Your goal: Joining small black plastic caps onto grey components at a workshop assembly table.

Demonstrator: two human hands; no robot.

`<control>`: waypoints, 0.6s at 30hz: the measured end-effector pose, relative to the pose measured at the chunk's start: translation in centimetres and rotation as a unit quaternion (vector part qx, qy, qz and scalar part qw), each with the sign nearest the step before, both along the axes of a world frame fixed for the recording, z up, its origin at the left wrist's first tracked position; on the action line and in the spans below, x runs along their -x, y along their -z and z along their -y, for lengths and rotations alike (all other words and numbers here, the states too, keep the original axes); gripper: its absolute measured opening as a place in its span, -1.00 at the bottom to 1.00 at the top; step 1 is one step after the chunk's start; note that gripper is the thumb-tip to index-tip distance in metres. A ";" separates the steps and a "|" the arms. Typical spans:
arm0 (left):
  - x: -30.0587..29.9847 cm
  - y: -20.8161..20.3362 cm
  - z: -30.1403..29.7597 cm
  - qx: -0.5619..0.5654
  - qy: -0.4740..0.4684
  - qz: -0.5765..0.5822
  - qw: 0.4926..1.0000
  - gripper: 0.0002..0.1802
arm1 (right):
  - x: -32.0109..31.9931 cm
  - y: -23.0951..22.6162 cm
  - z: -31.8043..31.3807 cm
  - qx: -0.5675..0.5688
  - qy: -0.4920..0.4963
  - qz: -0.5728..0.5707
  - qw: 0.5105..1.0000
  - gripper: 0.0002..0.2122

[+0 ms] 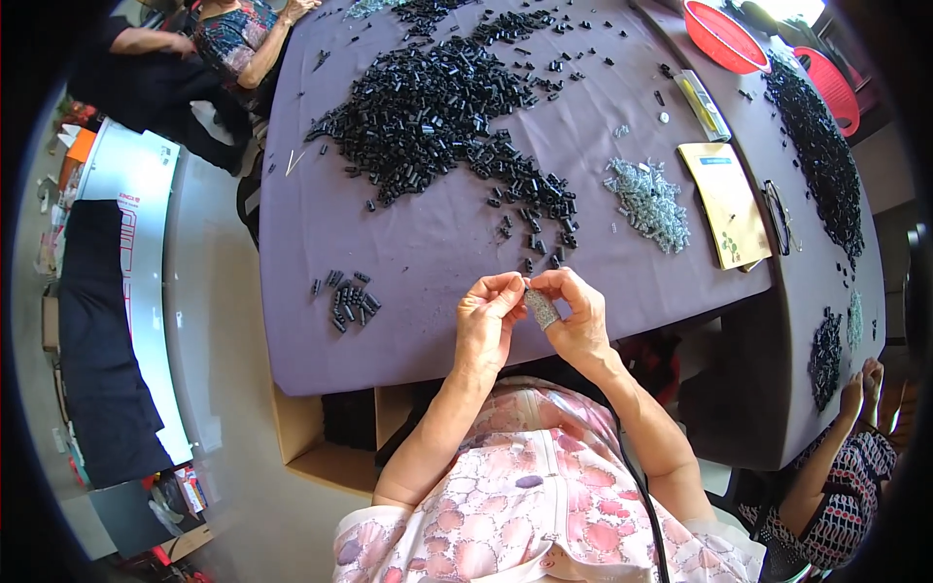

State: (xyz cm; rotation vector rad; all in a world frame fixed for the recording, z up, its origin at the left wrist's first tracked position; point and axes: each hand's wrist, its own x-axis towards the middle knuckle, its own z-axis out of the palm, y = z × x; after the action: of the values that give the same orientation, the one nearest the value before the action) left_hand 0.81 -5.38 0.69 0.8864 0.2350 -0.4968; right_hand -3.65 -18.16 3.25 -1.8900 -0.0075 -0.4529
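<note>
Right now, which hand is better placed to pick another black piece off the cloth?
Probably the left hand: the small group of black pieces lies on its side, and the right hand has a taped finger.

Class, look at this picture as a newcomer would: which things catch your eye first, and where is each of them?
First comes the big heap of small black parts spread over the far middle of the purple table. Next, near the table's front edge, the left hand and right hand meet, fingertips pinched together over something tiny. To the right lie a pile of pale clear parts and, at the far corner, a red basket.
</note>
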 end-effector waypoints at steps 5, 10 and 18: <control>-0.2 -0.3 -0.5 0.014 0.016 -0.007 1.000 -0.95 | -0.3 -0.4 0.1 0.044 -0.012 0.009 0.999 -0.77; -0.7 0.1 -1.8 0.012 0.060 0.008 0.998 -0.96 | -1.3 -0.1 1.0 -0.047 -0.067 -0.146 0.986 -0.76; -1.1 0.9 -1.9 0.093 0.060 -0.057 0.992 -0.97 | -3.3 -0.5 1.9 -0.059 -0.125 -0.192 0.972 -0.77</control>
State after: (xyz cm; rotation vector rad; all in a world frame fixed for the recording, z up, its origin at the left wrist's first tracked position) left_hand 1.89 -3.45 -0.23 0.6938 0.2367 -0.6708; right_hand -0.38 -20.08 3.78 -1.8013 0.0363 0.0857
